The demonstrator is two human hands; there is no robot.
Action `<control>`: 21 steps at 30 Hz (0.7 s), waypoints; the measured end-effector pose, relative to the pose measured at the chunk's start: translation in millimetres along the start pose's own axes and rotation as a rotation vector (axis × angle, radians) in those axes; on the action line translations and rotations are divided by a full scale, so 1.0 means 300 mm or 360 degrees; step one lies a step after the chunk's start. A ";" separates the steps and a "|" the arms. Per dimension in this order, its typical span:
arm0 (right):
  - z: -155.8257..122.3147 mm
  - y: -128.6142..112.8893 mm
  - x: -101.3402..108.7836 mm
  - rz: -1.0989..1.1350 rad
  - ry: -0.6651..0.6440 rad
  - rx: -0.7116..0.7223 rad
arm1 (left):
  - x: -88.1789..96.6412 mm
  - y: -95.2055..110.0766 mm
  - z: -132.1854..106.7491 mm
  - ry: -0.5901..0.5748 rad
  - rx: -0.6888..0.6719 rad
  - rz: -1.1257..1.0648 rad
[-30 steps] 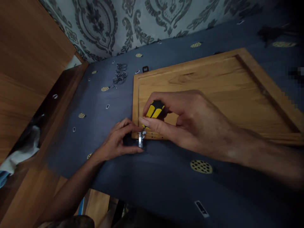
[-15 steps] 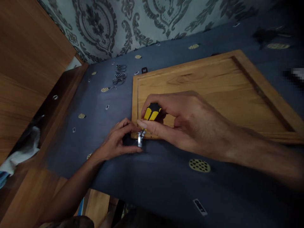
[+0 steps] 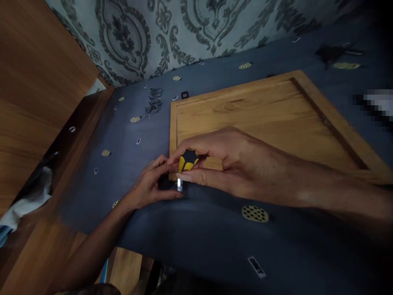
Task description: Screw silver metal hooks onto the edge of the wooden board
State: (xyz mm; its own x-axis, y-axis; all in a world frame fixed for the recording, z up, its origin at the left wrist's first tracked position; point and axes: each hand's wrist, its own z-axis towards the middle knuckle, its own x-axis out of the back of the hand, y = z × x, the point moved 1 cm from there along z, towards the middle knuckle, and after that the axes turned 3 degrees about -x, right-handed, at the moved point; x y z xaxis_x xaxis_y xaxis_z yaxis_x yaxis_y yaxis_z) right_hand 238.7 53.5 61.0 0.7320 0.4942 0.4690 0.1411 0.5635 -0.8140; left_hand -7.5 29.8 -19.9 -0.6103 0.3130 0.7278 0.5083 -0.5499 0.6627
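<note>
A wooden cabinet door (image 3: 264, 110) with a raised frame lies flat on dark blue cloth. At its near left corner is a shiny metal hinge (image 3: 179, 184), partly hidden by fingers. My left hand (image 3: 153, 180) steadies that hinge, thumb on the near side and fingers on the far side. My right hand (image 3: 224, 159) grips a yellow and black screwdriver (image 3: 188, 159) by its handle, which points up toward me. The screwdriver's tip is hidden behind the right thumb, above the hinge.
Several metal hinge-like parts (image 3: 154, 99) lie on the cloth (image 3: 123, 131) past the left hand. A small dark square piece (image 3: 184, 94) rests by the door's far edge. A dark tool (image 3: 333, 53) lies far right. Wooden furniture (image 3: 39, 73) stands at left.
My right hand and the screwdriver have moved slightly left and nearer, with the handle turned more upright over the hinge. My left hand keeps its place.
</note>
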 end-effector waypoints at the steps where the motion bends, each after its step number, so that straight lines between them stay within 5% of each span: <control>1: 0.001 0.000 0.000 -0.0035 -0.0043 0.0022 | 0.000 0.001 0.000 0.0002 0.0001 0.0002; 11: 0.003 0.005 -0.038 -0.0281 0.0166 0.0256 | 0.004 0.010 0.003 -0.0008 0.0062 -0.0028; 21: -0.007 -0.015 -0.070 -0.0368 0.0259 0.0219 | -0.002 0.014 0.003 0.0021 0.0062 -0.0069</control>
State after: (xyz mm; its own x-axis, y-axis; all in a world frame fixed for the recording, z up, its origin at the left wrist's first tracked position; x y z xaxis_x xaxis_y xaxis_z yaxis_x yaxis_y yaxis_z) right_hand 224.0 39.3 54.2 0.7896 0.2364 0.5662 0.2328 0.7384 -0.6329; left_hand -4.5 27.9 -17.5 -0.6403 0.3255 0.6957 0.5040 -0.5055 0.7003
